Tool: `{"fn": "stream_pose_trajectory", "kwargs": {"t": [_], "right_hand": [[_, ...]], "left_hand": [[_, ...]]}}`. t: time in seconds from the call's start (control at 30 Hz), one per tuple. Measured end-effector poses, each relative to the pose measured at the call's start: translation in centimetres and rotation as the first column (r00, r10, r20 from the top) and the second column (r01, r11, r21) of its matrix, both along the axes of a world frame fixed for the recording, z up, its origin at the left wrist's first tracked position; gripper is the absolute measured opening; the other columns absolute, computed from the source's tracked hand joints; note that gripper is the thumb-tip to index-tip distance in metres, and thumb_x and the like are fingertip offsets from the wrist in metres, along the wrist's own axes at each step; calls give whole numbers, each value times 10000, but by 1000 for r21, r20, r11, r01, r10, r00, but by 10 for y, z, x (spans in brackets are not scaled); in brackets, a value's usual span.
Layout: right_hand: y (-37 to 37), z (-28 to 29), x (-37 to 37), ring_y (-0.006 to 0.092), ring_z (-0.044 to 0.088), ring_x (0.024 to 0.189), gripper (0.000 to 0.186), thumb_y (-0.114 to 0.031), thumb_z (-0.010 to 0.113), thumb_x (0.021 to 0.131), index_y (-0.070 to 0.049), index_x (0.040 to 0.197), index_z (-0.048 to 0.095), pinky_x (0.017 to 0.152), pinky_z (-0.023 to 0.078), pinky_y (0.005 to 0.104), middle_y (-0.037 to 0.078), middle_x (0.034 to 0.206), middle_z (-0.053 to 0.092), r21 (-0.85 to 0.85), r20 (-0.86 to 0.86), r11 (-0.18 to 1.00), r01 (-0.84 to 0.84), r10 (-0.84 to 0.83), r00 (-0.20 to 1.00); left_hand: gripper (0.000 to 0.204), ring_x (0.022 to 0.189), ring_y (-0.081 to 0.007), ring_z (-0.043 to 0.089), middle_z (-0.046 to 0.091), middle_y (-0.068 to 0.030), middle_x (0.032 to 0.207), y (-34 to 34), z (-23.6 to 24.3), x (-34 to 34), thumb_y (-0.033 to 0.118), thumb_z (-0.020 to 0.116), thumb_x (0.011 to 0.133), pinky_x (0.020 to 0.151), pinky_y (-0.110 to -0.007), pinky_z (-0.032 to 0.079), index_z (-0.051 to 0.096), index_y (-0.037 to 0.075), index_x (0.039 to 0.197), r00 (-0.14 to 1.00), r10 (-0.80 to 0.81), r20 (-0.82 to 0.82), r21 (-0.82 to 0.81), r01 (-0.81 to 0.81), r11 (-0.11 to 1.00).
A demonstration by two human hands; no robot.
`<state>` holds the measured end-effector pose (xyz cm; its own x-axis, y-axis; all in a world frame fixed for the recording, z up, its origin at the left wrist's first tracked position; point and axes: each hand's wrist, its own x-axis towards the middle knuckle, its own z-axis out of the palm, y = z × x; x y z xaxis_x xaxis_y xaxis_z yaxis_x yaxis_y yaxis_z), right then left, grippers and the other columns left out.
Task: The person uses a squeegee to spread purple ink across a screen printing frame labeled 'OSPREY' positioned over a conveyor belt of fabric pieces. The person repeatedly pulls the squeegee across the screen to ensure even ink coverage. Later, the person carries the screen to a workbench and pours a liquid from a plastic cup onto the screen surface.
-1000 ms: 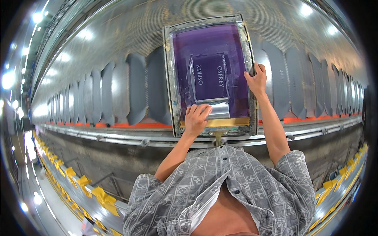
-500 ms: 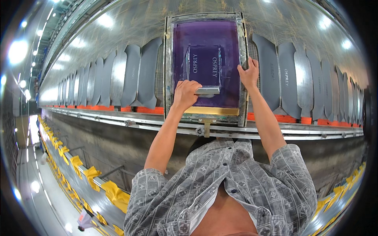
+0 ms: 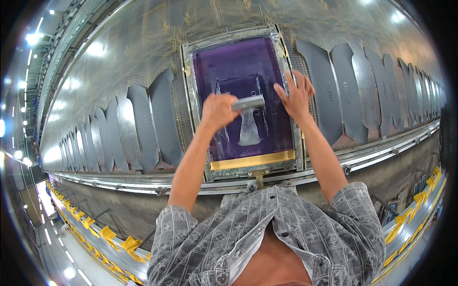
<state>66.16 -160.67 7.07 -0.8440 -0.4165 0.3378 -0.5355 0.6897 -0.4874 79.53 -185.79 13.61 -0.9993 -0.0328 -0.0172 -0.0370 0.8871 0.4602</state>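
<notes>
Long printing tabletop lined with grey cut pieces; on it purple screen frame, stiff, steadied at its right rail by flat right hand; over its mesh, left hand clamped on rigid, light, probably ink-slick squeegee.

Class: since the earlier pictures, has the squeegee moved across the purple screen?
Yes. The squeegee, in the left hand, has travelled from the screen frame's yellow-taped near end up toward its middle.

Purple mesh of metal-framed printing screen open above grey squeegee; raised frame edges wall it in; grey fabric cut pieces crowd both sides.
</notes>
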Motion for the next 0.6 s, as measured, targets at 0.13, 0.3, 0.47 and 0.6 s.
{"fn": "stream_pose_trajectory", "kwargs": {"t": [0.13,0.3,0.47,0.6], "right_hand": [[-67,72,-53,292,682,1001,492,-552,716,871,-96,1051,760,956,428,413,68,988,752,-72,336,856,-511,503,796],[-124,73,-80,370,709,883,282,-324,751,845,-54,926,742,793,536,467,147,913,751,394,459,662,-638,460,760],[-121,63,-60,379,722,952,224,-264,764,798,-74,916,761,815,552,483,183,973,751,398,568,683,-613,341,749],[-82,41,-9,364,731,910,194,-245,756,789,-78,887,760,809,560,472,169,927,754,449,473,611,-652,456,754]], "left_hand": [[203,791,-346,708,735,-117,824,-35,5,-62,263,852,727,736,-433,541,794,160,892,996,30,87,-9,-30,1000],[169,760,-339,696,724,-116,785,-53,9,-88,236,835,731,715,-444,523,782,154,868,970,138,200,39,-149,988],[154,751,-325,705,727,-104,772,-47,-15,-71,236,818,726,708,-421,536,775,149,845,992,106,64,10,-107,994],[116,735,-312,710,723,-114,761,-11,-21,-16,227,805,731,694,-409,549,769,146,805,998,46,-37,61,-43,997]]}}
